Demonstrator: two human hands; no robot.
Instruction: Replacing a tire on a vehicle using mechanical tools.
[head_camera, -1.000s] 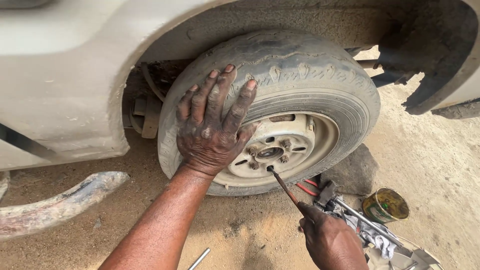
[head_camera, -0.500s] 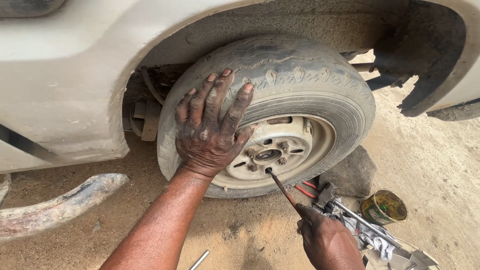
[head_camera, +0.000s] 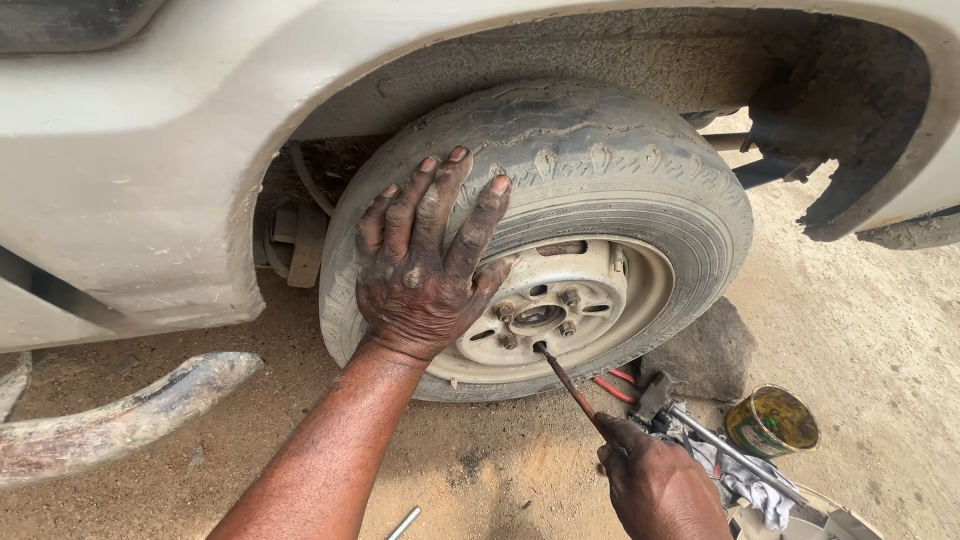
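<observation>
A worn car tyre on a pale steel rim sits tilted under the wheel arch of a light-coloured car. My left hand, greasy, lies flat with spread fingers on the tyre's sidewall and tread at its left side. Lower right, my right hand grips a thin rusty rod-like tool; its tip touches the rim just below the hub and its wheel studs.
A dark stone sits under the tyre at right. Next to it lie red-handled pliers, a hammer, a rag and an open tin. A curved metal part lies at left on the sandy ground. A wrench end shows at the bottom.
The view has shifted slightly. My left hand stays on the tyre, and the tool tip in my right hand stays at the rim below the hub.
</observation>
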